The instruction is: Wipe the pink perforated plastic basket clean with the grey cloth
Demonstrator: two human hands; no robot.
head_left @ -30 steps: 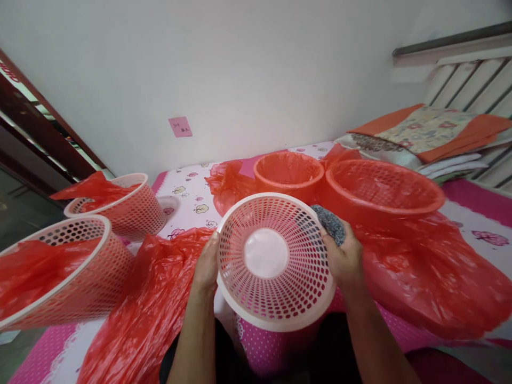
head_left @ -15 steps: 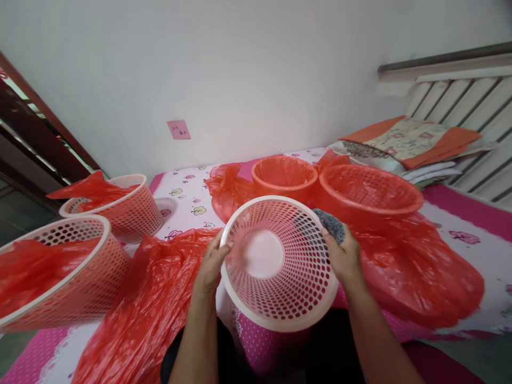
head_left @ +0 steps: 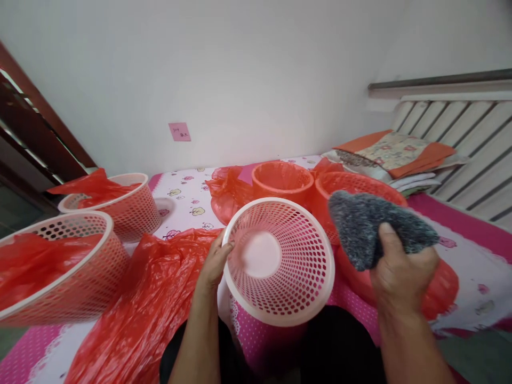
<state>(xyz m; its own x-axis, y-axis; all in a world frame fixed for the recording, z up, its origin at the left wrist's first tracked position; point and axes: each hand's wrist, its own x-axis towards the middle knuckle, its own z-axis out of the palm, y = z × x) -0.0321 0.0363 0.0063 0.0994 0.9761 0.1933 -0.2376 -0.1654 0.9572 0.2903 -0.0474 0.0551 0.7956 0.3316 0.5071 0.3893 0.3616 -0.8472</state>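
1. Left hand pinched the left rim of the pink basket; basket sat between both hands, mouth tilted up and near.
2. Right hand clutched a grey cloth, long axis left-right, just right of basket.
3. Red bag crowded left, red tub far; mouth unobstructed.

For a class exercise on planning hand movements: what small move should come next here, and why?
Probably the right hand should bring the grey cloth to the inside of the pale pink basket. The left hand already holds the basket, its open mouth tilted towards the wearer, while the cloth is gripped just clear of it.
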